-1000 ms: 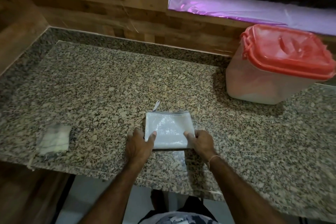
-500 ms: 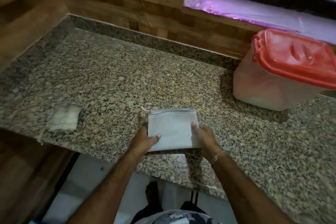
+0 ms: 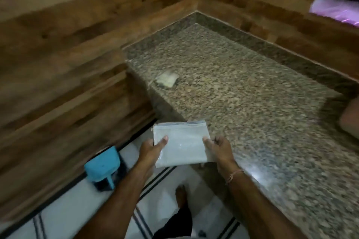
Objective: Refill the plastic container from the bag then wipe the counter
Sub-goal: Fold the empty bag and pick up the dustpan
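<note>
Both hands, left hand (image 3: 150,146) and right hand (image 3: 218,146), pinch the flat white plastic zip bag (image 3: 180,142) by its sides (it looks light, floppy, probably slippery).

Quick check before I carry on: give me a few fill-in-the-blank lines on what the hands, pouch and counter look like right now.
1. The white pouch is held by ____ hands.
2. The left hand grips the pouch's ____ edge.
3. The folded cloth lies on the ____ counter, away from both hands.
4. The blue object sits on the ____, not the counter.

Missing words: both; left; granite; floor
</note>
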The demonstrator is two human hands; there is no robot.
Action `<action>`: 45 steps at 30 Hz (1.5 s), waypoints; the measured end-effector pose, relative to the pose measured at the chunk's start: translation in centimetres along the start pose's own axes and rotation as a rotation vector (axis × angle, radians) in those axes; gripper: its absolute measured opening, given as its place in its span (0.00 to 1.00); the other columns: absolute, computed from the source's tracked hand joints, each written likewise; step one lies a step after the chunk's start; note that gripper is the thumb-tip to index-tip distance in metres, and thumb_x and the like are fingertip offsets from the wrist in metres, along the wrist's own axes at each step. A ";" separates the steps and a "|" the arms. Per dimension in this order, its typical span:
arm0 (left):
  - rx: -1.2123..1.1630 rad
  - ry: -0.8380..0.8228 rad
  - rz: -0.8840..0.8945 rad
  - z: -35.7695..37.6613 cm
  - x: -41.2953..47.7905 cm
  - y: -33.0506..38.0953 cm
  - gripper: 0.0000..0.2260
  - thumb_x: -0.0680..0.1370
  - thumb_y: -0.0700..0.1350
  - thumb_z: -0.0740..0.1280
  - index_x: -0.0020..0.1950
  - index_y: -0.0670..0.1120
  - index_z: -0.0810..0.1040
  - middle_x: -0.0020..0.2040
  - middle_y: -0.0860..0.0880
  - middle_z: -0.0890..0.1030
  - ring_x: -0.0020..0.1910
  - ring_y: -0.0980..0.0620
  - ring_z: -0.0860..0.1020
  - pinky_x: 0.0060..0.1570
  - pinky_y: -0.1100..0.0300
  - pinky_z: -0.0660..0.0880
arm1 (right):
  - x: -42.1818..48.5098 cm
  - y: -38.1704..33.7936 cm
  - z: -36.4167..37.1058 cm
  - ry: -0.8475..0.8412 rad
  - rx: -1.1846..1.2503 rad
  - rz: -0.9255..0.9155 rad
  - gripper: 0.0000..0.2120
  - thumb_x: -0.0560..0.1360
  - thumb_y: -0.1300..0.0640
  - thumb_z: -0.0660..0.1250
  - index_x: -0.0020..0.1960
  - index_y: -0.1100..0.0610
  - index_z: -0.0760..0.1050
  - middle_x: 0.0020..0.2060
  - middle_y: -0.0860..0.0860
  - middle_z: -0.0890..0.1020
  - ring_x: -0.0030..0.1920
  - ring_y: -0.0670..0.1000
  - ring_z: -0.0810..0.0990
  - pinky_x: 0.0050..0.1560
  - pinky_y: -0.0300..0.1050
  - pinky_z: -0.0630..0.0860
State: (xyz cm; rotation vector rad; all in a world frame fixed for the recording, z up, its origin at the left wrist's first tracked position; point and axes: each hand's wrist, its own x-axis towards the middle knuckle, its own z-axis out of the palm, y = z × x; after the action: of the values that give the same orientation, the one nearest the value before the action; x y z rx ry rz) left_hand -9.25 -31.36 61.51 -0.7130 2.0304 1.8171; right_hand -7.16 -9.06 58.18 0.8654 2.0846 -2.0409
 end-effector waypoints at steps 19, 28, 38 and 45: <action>-0.394 0.468 -0.280 -34.5 1.0 -13.1 0.13 0.80 0.50 0.71 0.60 0.44 0.80 0.54 0.43 0.84 0.49 0.45 0.82 0.50 0.53 0.79 | -8.4 7.0 36.1 -0.461 -0.459 0.025 0.09 0.78 0.60 0.72 0.57 0.57 0.77 0.48 0.49 0.81 0.47 0.48 0.82 0.36 0.32 0.77; -0.558 0.673 -0.557 -41.9 11.3 -22.4 0.14 0.80 0.42 0.71 0.64 0.40 0.78 0.55 0.41 0.79 0.49 0.42 0.79 0.51 0.49 0.78 | -2.3 18.9 47.0 -0.454 -0.754 0.135 0.06 0.76 0.57 0.73 0.52 0.55 0.79 0.50 0.51 0.83 0.53 0.52 0.82 0.54 0.45 0.79; -0.872 0.716 -0.661 -41.8 25.9 -40.1 0.21 0.80 0.42 0.71 0.72 0.42 0.72 0.63 0.41 0.81 0.53 0.45 0.82 0.41 0.53 0.79 | 9.9 40.7 57.6 -0.578 -1.139 0.088 0.21 0.74 0.48 0.75 0.62 0.55 0.78 0.60 0.54 0.80 0.62 0.56 0.78 0.62 0.53 0.78; -0.990 0.712 -0.652 -41.9 32.4 -47.3 0.17 0.81 0.44 0.70 0.69 0.47 0.74 0.56 0.45 0.83 0.50 0.49 0.83 0.43 0.53 0.80 | 14.7 49.2 64.3 -0.521 -1.350 -0.005 0.28 0.72 0.45 0.75 0.63 0.61 0.74 0.63 0.58 0.70 0.65 0.61 0.70 0.58 0.56 0.77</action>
State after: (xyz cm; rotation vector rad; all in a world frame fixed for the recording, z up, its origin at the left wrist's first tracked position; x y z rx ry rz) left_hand -5.66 -80.55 10.49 -2.2099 0.7539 2.1947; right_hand -17.16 -67.95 1.65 0.0542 2.3444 -0.3777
